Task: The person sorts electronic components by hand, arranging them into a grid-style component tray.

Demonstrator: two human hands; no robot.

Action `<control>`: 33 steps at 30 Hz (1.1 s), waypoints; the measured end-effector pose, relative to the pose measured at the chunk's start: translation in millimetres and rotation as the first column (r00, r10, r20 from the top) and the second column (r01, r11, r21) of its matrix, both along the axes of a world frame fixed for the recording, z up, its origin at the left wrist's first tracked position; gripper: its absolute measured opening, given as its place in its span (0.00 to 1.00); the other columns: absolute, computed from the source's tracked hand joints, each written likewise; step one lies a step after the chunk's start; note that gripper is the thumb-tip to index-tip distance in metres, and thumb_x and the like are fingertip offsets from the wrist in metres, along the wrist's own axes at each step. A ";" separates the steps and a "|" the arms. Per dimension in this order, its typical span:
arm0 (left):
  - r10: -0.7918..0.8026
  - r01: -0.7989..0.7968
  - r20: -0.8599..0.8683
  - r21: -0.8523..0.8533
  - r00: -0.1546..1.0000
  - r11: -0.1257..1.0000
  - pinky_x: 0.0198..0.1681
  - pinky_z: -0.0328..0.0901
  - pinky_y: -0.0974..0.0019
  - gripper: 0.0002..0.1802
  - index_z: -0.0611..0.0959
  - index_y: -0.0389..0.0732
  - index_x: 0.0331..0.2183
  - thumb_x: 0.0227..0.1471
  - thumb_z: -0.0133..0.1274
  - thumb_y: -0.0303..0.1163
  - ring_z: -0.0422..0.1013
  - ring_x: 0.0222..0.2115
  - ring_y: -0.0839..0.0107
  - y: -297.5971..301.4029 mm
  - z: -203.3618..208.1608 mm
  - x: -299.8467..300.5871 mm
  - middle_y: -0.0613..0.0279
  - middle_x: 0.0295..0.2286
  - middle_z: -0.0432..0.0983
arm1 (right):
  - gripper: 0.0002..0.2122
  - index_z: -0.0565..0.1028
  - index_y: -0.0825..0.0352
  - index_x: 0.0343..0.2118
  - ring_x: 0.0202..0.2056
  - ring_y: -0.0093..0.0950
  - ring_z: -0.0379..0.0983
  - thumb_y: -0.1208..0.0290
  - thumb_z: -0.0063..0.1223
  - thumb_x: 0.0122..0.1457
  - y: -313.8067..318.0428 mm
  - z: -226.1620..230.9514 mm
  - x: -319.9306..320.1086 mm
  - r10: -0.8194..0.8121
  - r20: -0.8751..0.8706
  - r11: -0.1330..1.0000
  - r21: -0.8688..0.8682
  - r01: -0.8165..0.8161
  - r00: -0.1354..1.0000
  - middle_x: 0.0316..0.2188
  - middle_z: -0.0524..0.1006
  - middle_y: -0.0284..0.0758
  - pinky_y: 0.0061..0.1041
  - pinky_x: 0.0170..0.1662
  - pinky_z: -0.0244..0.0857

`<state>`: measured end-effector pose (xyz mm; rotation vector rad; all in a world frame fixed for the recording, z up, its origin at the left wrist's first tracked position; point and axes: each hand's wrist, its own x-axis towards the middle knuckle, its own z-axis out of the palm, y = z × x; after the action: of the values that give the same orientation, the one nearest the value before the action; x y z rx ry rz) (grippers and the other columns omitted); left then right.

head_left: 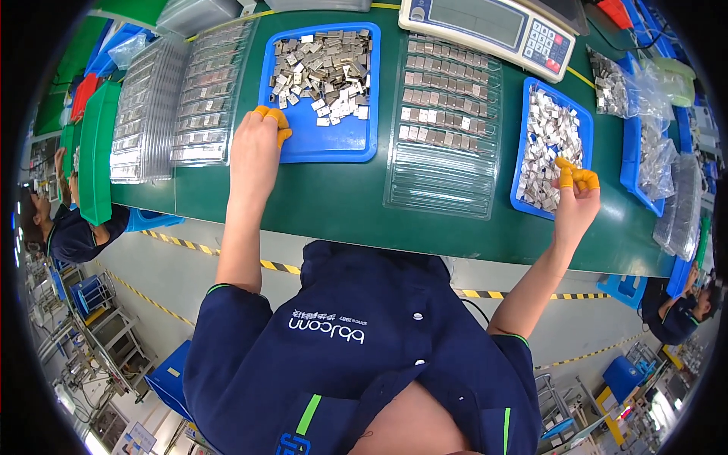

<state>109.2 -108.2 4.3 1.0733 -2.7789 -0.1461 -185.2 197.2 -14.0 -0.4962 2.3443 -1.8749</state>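
My left hand (256,148), wearing yellow finger cots, reaches over the left rim of a blue tray (334,140). Its fingers are curled together, and whatever they hold is hidden. Small silvery metal pieces (322,68) are heaped in that tray's far part. My right hand (576,208), also in yellow finger cots, is over a narrower blue tray (584,129) filled with small whitish metal pieces (547,136). Its fingers are bent close together; anything between them is too small to make out. Between the hands lies a clear plastic tray (440,189) with several rows of metal pieces (436,98).
Stacked clear trays (144,114) and a green bin (98,152) stand at the left. A white weighing scale (485,26) sits at the back. Bagged parts (656,155) lie in another blue tray at the right. Co-workers (76,227) sit at both sides.
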 end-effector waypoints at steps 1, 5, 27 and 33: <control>0.003 -0.003 -0.001 -0.003 1.000 1.000 0.34 0.63 0.61 0.10 0.76 0.35 0.31 0.40 0.54 0.23 0.67 0.30 0.56 1.5 -1.1 0.4 0.54 0.29 0.70 | 0.07 0.71 0.74 0.32 0.30 0.21 0.72 0.80 0.54 0.50 3.9 -1.1 -0.8 0.024 0.040 0.999 0.039 -0.026 0.999 0.31 0.76 0.39 0.16 0.33 0.65; -0.033 0.030 -0.035 -0.084 0.999 0.996 0.37 0.61 0.60 0.11 0.77 0.36 0.32 0.40 0.54 0.25 0.66 0.32 0.60 9.1 -2.2 5.0 0.56 0.29 0.70 | 0.07 0.70 0.75 0.34 0.31 0.24 0.73 0.83 0.52 0.51 -0.8 2.3 6.3 0.013 0.136 0.991 0.133 -0.031 0.991 0.34 0.74 0.40 0.17 0.34 0.67; -0.101 0.119 -0.232 0.068 0.967 0.991 0.34 0.63 0.60 0.11 0.75 0.34 0.32 0.41 0.54 0.22 0.68 0.31 0.55 -4.3 -4.2 4.1 0.51 0.28 0.72 | 0.10 0.75 0.74 0.36 0.36 0.20 0.70 0.82 0.54 0.49 -18.7 17.0 46.7 0.061 0.104 0.998 0.012 -0.063 0.993 0.34 0.76 0.34 0.17 0.42 0.63; 0.343 0.335 -0.642 0.696 0.686 0.635 0.38 0.68 0.71 0.09 0.78 0.33 0.33 0.44 0.54 0.20 0.73 0.33 0.71 44.2 -3.9 -20.1 0.59 0.32 0.76 | 0.09 0.74 0.72 0.35 0.32 0.22 0.73 0.81 0.55 0.49 -50.7 28.2 88.9 0.279 0.222 0.955 -0.170 -0.245 0.934 0.29 0.76 0.35 0.18 0.38 0.65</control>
<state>89.1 -64.0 0.4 0.8273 -1.8815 -1.5516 -96.3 146.5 14.2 -0.5284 1.8982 -1.8614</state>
